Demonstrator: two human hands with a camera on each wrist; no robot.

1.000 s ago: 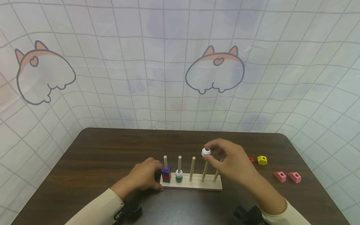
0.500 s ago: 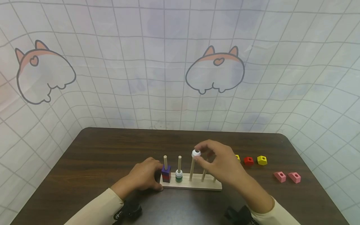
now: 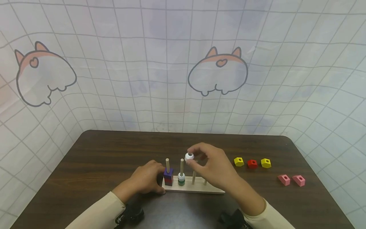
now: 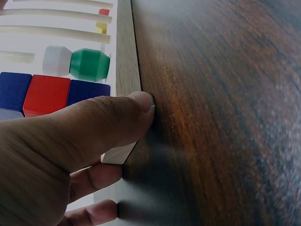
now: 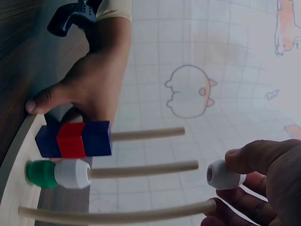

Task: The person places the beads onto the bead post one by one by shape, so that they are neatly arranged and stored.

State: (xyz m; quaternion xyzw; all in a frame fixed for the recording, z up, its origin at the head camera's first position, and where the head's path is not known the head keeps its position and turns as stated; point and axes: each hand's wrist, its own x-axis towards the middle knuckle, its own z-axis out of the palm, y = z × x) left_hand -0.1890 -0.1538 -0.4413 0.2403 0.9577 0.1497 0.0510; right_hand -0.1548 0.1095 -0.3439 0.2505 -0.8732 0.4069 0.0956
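Observation:
My right hand [image 3: 214, 167] pinches a white bead [image 5: 222, 175] with a hole through it, between thumb and fingers. The bead hangs beside the top of the second peg [image 5: 146, 169], apart from it in the right wrist view. Low on that peg, another white bead [image 5: 72, 173] sits on a green bead [image 5: 41, 173]. The first peg carries a stack of cubes: blue, red [image 5: 71, 140], blue. My left hand [image 3: 145, 178] grips the left end of the wooden peg stand [image 3: 197, 189], thumb [image 4: 136, 106] on its front edge and fingers behind.
Right of the stand lie two yellow blocks [image 3: 238, 162] and a red block [image 3: 252, 164], with two pink blocks [image 3: 284, 180] nearer the right edge. All have holes. A tiled-pattern curtain [image 3: 171, 79] hangs behind the dark wooden table [image 3: 114, 146].
My right hand has carried the white bead leftward, past the fourth and third pegs to beside the second. The yellow and red blocks it covered now show. My left hand has stayed put.

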